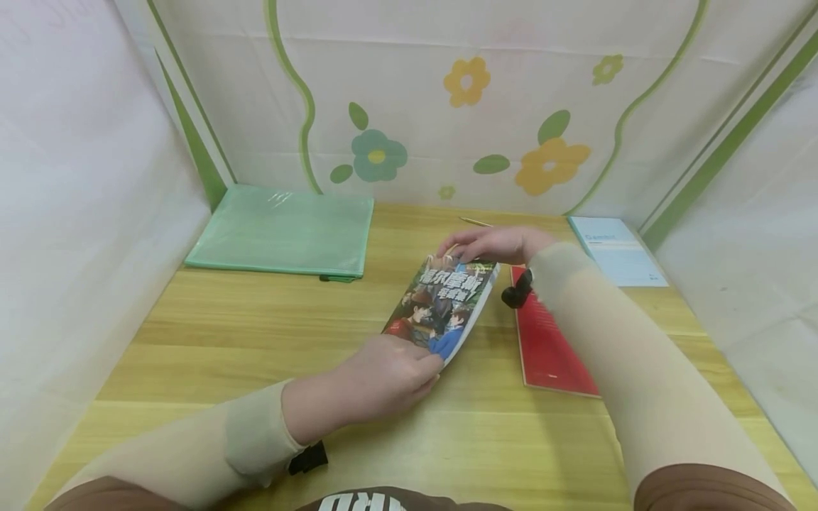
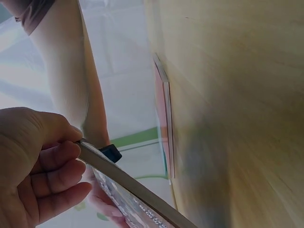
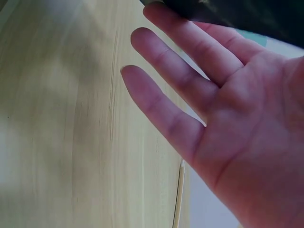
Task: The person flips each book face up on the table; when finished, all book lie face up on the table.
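Left hand point(image 1: 383, 380) pinching comic book point(image 1: 444, 305) near corner; right hand point(image 1: 492, 245) flat, fingers straight, on far edge. Advisable: support both ends, lift level off tabletop point(image 1: 255, 326)

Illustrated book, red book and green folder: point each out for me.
illustrated book point(image 1: 444, 305), head view, middle of its front cover.
red book point(image 1: 549, 351), head view, bare part of its cover.
green folder point(image 1: 284, 228), head view, centre of its top face.

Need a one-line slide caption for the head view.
Left hand grips the near end of a comic book while right hand steadies its far end, above a wooden table.
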